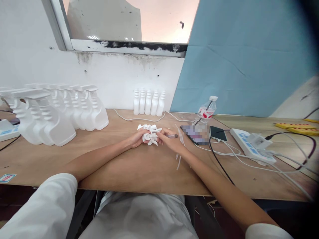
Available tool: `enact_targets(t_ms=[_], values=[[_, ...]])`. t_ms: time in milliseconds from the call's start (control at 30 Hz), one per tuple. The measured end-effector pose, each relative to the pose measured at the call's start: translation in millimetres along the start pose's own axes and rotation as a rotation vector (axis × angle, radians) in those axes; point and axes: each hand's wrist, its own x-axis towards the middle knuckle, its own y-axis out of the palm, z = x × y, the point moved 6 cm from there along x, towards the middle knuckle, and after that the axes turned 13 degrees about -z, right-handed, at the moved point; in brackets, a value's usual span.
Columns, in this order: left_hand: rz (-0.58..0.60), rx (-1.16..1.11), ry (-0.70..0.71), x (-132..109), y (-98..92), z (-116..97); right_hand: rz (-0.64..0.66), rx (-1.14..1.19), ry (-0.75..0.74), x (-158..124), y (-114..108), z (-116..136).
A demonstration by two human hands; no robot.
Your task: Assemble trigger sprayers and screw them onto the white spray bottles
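Note:
Over the middle of the table, my left hand [137,138] is closed around a white plastic part [147,136] with a round end, perhaps a spray head. More white plastic pieces [151,127] lie just behind and around it, hard to separate by eye. My right hand [166,137] pinches a slim, pen-like tool [172,136], its dark, rounded end sticking out to the right. The tool's other end points toward the white part and is hidden among fingers and plastic. Thin white strips or tubes [178,159] lie to the right of my right hand.
White spray bottles [58,131] stand in rows at the left. Several small white bottles [149,103] line the wall. On the right are a water bottle [206,111], a blurred-out flat item [196,134], a phone [218,133] and a power strip [251,146] with trailing cables.

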Motion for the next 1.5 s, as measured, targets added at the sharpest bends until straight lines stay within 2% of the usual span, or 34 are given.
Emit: enact_targets(t_ms=[100, 167, 233, 300, 433, 533, 667, 767, 900, 967, 1067, 1133, 1267, 1400, 1500], values=[[0.011, -0.007, -0.028, 2.1, -1.5, 1.5, 0.021, 0.095, 0.038, -1.9, 4.1, -1.5], [0.012, -0.019, -0.053, 4.2, -3.7, 3.0, 0.043, 0.077, -0.023, -4.3, 7.6, 1.7], [0.017, -0.027, -0.088, 5.7, -5.3, 5.1, 0.099, 0.023, -0.15, -7.4, 12.3, 8.5], [0.023, -0.031, -0.122, 6.1, -6.0, 6.8, 0.152, -0.086, -0.34, -11.1, 16.5, 17.0], [0.0, -0.04, -0.131, 4.6, -5.6, 5.6, 0.165, -0.36, -0.713, -16.4, 21.0, 23.5], [-0.035, -0.037, -0.096, 2.7, -4.7, 3.2, 0.156, -0.441, -0.874, -18.8, 22.9, 20.1], [-0.114, -0.007, 0.01, 2.5, -7.5, -0.3, 0.053, -0.435, -0.992, -21.8, 15.6, 25.7], [-0.226, 0.028, 0.134, 4.7, -15.8, -4.5, -0.063, -0.426, -0.954, -19.4, -0.1, 35.6], [-0.321, 0.103, 0.256, 5.1, -25.4, -10.8, -0.196, -0.472, -0.739, -7.1, -29.0, 32.1], [-0.305, 0.224, 0.308, 2.7, -26.0, -15.4, -0.258, -0.508, -0.591, 0.9, -43.8, 19.8], [-0.205, 0.521, 0.395, -2.0, -21.7, -22.5, -0.309, -0.509, -0.366, 11.1, -60.1, -2.7], [-0.145, 0.663, 0.477, -4.3, -19.3, -27.9, -0.32, -0.475, -0.269, 15.0, -65.3, -12.1], [-0.07, 0.774, 0.67, -7.7, -15.1, -36.7, -0.36, -0.405, -0.22, 16.8, -69.5, -13.0], [-0.083, 0.805, 0.687, -7.3, -14.4, -33.6, -0.367, -0.402, -0.225, 16.5, -69.7, -10.1], [-0.12, 0.823, 0.738, -4.5, -9.8, -47.2, -0.352, -0.445, -0.227, 16.4, -68.6, -11.3]])
